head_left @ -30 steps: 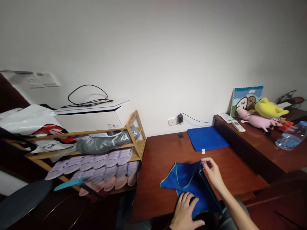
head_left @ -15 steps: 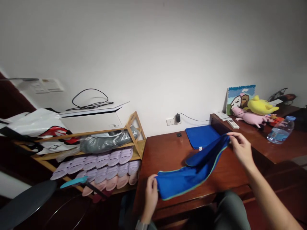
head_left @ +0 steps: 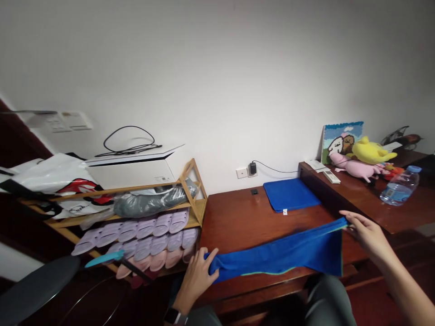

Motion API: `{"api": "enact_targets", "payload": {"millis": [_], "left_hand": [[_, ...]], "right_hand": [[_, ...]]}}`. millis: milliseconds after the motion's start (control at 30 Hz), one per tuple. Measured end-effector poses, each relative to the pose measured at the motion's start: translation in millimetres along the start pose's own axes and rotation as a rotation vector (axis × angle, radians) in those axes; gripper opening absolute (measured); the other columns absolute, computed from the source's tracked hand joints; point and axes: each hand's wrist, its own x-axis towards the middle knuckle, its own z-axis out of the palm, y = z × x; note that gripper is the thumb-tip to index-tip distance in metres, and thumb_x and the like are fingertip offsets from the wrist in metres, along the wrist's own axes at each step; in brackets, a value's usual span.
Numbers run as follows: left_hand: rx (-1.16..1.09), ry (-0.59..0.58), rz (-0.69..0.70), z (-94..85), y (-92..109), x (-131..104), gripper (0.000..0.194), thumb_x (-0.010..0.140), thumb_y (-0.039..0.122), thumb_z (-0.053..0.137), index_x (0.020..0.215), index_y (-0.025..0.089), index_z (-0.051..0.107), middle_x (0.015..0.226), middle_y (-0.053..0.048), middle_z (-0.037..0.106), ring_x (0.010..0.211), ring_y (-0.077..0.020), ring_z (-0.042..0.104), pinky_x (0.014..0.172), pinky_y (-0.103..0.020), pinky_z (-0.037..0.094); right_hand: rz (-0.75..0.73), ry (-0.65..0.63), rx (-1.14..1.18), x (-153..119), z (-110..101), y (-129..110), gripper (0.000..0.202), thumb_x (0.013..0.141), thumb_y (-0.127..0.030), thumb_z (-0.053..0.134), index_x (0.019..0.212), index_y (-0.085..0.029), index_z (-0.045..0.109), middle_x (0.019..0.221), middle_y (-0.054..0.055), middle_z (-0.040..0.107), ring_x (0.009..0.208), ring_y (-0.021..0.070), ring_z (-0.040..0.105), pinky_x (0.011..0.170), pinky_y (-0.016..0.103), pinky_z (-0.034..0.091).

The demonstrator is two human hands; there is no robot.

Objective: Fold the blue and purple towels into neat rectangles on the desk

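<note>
A pale wall (head_left: pixel 217 99) rose behind a reddish-brown table (head_left: pixel 234 222). A green-edged blue cloth (head_left: pixel 272 258) was stretched lengthwise between two hands along the table's front edge. The left hand (head_left: pixel 197 276), its grip pinching one end of the cloth, was at the front left corner; the right hand (head_left: pixel 369 235) pinched the opposite end near the right side, where a flap hung down. A flat blue rectangle (head_left: pixel 290 194) lay toward the back right corner, with a white tag (head_left: pixel 284 212) at its front edge. A wooden rack (head_left: pixel 197 213) adjoined the left edge.
</note>
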Motion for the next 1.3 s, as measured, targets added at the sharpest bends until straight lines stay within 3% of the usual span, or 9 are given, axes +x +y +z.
{"api": "enact_targets", "payload": {"millis": [200, 367, 500, 633, 700, 833, 967, 1133, 1300], "left_hand": [[-0.019, -0.070, 0.029, 23.8, -10, 6, 0.056, 0.083, 0.017, 0.056, 0.138, 0.025, 0.059, 0.131, -0.009, 0.067, 0.123, -0.0289, 0.063, 0.107, -0.046, 0.049], [-0.089, -0.177, -0.001, 49.5, -6, 8, 0.050, 0.095, 0.013, 0.041, 0.138, 0.030, 0.060, 0.137, -0.006, 0.065, 0.095, -0.0186, 0.075, 0.086, -0.030, 0.059], [-0.058, -0.187, -0.027, 66.6, -2, 4, 0.057, 0.093, 0.009, 0.043, 0.140, 0.036, 0.061, 0.141, -0.004, 0.061, 0.092, -0.0172, 0.075, 0.082, -0.028, 0.059], [-0.005, -0.023, 0.016, 70.3, 6, 3, 0.045, 0.091, 0.009, 0.049, 0.121, 0.030, 0.074, 0.130, -0.009, 0.067, 0.112, -0.0270, 0.069, 0.098, -0.041, 0.056], [-0.015, 0.012, 0.031, 68.3, 10, 2, 0.035, 0.094, 0.015, 0.050, 0.117, 0.027, 0.075, 0.120, -0.010, 0.070, 0.109, -0.0283, 0.068, 0.097, -0.044, 0.055], [-0.128, -0.048, 0.066, 66.8, 14, -2, 0.030, 0.097, 0.035, 0.058, 0.123, 0.028, 0.072, 0.111, -0.007, 0.073, 0.104, -0.0267, 0.069, 0.094, -0.042, 0.056], [-0.225, -0.098, 0.011, 69.3, 9, -4, 0.031, 0.099, 0.032, 0.051, 0.120, 0.027, 0.073, 0.111, -0.007, 0.077, 0.104, -0.0260, 0.070, 0.095, -0.043, 0.056], [-0.402, 0.004, -0.090, 49.8, -1, 13, 0.027, 0.098, 0.033, 0.049, 0.098, 0.026, 0.075, 0.098, -0.005, 0.079, 0.095, -0.0232, 0.074, 0.089, -0.038, 0.059], [-0.421, 0.262, -0.199, -6.4, -21, 37, 0.021, 0.093, 0.037, 0.051, 0.096, 0.027, 0.069, 0.097, -0.004, 0.077, 0.093, -0.0238, 0.073, 0.089, -0.038, 0.058]], "right_hand": [[0.094, -0.006, 0.152, -12, 0, 17, 0.055, 0.057, -0.050, 0.091, 0.103, -0.022, 0.082, 0.096, 0.003, 0.079, 0.068, 0.0125, 0.069, 0.064, 0.018, 0.062], [0.184, -0.042, 0.191, -14, 6, 37, 0.049, 0.054, -0.041, 0.093, 0.098, -0.023, 0.082, 0.086, 0.001, 0.079, 0.072, 0.0152, 0.073, 0.072, 0.021, 0.064], [0.198, -0.050, 0.178, -13, 9, 54, 0.046, 0.054, -0.041, 0.092, 0.095, -0.023, 0.082, 0.090, 0.002, 0.081, 0.077, 0.0182, 0.076, 0.076, 0.023, 0.065], [0.194, -0.052, 0.158, -11, 8, 67, 0.042, 0.056, -0.042, 0.090, 0.093, -0.023, 0.082, 0.090, 0.002, 0.081, 0.080, 0.0200, 0.077, 0.078, 0.026, 0.065], [0.207, -0.046, 0.170, -10, 7, 70, 0.041, 0.055, -0.041, 0.090, 0.092, -0.023, 0.082, 0.089, 0.002, 0.081, 0.079, 0.0187, 0.077, 0.078, 0.023, 0.064], [0.221, -0.044, 0.169, -9, 6, 74, 0.042, 0.056, -0.040, 0.089, 0.094, -0.024, 0.081, 0.091, 0.002, 0.081, 0.079, 0.0180, 0.077, 0.076, 0.022, 0.064], [0.221, -0.047, 0.152, -10, 6, 78, 0.043, 0.055, -0.040, 0.089, 0.093, -0.023, 0.080, 0.088, 0.003, 0.081, 0.078, 0.0201, 0.078, 0.075, 0.025, 0.066], [0.235, -0.023, 0.155, -8, 0, 69, 0.043, 0.052, -0.036, 0.091, 0.091, -0.023, 0.080, 0.083, 0.004, 0.080, 0.079, 0.0227, 0.078, 0.070, 0.024, 0.066], [0.152, 0.042, 0.137, -12, -21, 31, 0.049, 0.057, -0.041, 0.092, 0.101, -0.024, 0.082, 0.096, 0.006, 0.081, 0.083, 0.0235, 0.078, 0.071, 0.023, 0.066]]}}
